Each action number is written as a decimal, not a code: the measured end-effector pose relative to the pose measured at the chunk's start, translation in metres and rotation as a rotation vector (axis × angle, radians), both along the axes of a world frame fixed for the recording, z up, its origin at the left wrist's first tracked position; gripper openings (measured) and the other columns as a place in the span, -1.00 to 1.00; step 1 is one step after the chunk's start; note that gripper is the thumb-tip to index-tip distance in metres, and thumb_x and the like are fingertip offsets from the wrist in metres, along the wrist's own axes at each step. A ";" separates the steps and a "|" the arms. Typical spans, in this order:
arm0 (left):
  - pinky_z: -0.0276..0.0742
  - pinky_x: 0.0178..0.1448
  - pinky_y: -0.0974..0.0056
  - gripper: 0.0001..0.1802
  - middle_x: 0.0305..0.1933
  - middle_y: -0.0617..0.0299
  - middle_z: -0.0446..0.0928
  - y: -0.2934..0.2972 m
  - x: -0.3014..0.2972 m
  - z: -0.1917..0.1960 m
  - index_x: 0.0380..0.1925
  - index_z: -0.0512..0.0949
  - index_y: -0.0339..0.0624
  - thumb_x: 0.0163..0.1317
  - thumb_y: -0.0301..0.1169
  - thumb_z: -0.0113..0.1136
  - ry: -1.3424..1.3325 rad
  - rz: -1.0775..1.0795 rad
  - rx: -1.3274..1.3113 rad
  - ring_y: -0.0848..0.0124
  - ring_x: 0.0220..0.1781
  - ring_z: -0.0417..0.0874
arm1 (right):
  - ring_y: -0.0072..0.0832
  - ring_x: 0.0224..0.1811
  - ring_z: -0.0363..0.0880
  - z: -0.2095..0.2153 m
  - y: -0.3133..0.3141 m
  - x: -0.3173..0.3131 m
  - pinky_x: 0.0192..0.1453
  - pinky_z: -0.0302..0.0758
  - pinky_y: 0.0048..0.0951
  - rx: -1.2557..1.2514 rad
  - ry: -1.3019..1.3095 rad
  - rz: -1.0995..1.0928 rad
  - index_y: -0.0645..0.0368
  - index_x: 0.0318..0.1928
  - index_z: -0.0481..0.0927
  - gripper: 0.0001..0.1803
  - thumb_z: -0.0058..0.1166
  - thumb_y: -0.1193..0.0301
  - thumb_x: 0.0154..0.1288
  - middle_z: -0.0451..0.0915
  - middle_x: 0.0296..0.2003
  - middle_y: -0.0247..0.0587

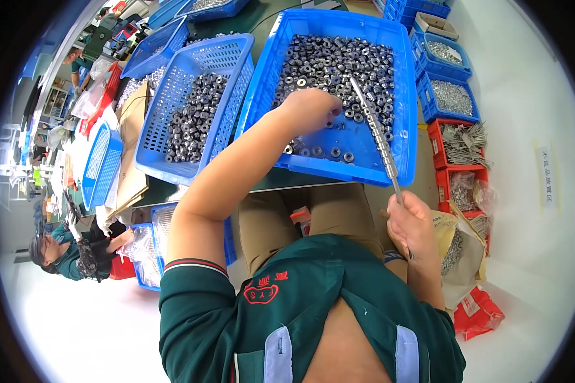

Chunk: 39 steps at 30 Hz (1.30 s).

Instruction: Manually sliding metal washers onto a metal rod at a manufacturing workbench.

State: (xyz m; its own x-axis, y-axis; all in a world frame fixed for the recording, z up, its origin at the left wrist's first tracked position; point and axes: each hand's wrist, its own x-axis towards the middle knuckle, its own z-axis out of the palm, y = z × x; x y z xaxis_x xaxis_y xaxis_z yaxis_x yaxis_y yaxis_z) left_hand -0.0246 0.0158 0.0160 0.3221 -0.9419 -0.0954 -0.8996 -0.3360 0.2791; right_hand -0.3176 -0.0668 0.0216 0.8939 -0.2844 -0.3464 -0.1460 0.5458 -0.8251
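My right hand is closed around the lower end of a thin metal rod, which slants up and to the left over a blue tray. Several small metal rings are threaded along the rod in a row. Over the tray's left part, my left hand has its fingers curled in a pinch; whatever is between the fingertips is too small to make out. Beneath both lies a heap of loose dark metal rings, thinning out toward the tray's near edge.
Left of the tray stands a blue perforated basket with more metal rings. Cardboard leans beyond it. Blue bins and red bins of metal parts line the right side. Another person works at far left.
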 end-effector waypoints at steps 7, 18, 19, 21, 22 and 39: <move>0.50 -0.13 0.10 -0.71 -0.24 0.15 0.59 -0.006 -0.001 -0.012 -0.28 0.57 -0.05 -0.09 -0.34 0.30 -0.082 -0.088 0.145 0.14 -0.16 0.61 | -0.83 -0.80 0.08 0.000 0.001 0.001 -0.75 0.04 -0.76 -0.031 0.009 -0.002 0.19 -0.36 0.38 -0.86 -0.04 0.41 0.33 0.20 -0.72 -0.55; 0.50 -0.24 0.40 -0.73 -0.35 0.17 0.59 -0.004 0.024 0.012 -0.22 0.53 -0.32 0.06 -0.43 0.23 0.709 0.181 -0.281 0.46 -0.35 0.58 | -0.81 -0.81 0.08 0.000 -0.002 0.001 -0.76 0.05 -0.74 -0.060 0.008 0.033 0.18 -0.36 0.37 -0.86 -0.04 0.41 0.32 0.20 -0.73 -0.54; 0.50 -0.22 0.41 -0.71 -0.33 0.18 0.59 -0.002 0.027 0.015 -0.19 0.52 -0.32 0.08 -0.42 0.22 0.929 0.204 -0.373 0.48 -0.33 0.58 | -0.81 -0.82 0.08 -0.002 -0.004 0.000 -0.76 0.05 -0.74 -0.062 0.003 0.049 0.18 -0.36 0.37 -0.86 -0.04 0.41 0.32 0.20 -0.73 -0.54; 0.48 -0.20 0.43 -0.69 -0.26 0.19 0.55 0.002 0.024 0.026 -0.07 0.43 -0.33 0.20 -0.43 0.13 1.351 0.226 -0.505 0.49 -0.31 0.54 | -0.80 -0.82 0.09 -0.004 -0.007 -0.001 -0.76 0.05 -0.74 -0.073 -0.011 0.073 0.17 -0.36 0.37 -0.87 -0.04 0.41 0.33 0.21 -0.73 -0.54; 0.47 -0.19 0.42 -0.70 -0.27 0.19 0.54 0.002 0.026 0.026 -0.07 0.43 -0.32 0.22 -0.43 0.10 1.468 0.221 -0.527 0.49 -0.32 0.53 | -0.81 -0.82 0.09 -0.005 -0.007 -0.001 -0.76 0.05 -0.74 -0.068 -0.019 0.082 0.17 -0.36 0.38 -0.87 -0.04 0.41 0.33 0.21 -0.74 -0.54; 0.38 -0.26 0.47 -0.77 -0.41 0.34 0.45 0.003 0.025 0.028 -0.15 0.53 -0.31 0.25 -0.40 0.12 1.534 0.180 -0.522 0.57 -0.39 0.41 | -0.81 -0.82 0.11 -0.009 -0.006 0.001 -0.76 0.07 -0.75 -0.085 -0.023 0.111 0.15 -0.35 0.38 -0.88 -0.04 0.41 0.33 0.23 -0.72 -0.55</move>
State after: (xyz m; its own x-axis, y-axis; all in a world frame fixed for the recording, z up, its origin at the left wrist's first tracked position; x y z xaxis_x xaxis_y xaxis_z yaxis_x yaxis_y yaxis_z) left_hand 0.0002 0.0192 0.0439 0.3342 -0.9357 -0.1133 0.3518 0.0123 0.9360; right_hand -0.3165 -0.0728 0.0125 0.9288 -0.2111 -0.3046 -0.1822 0.4554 -0.8714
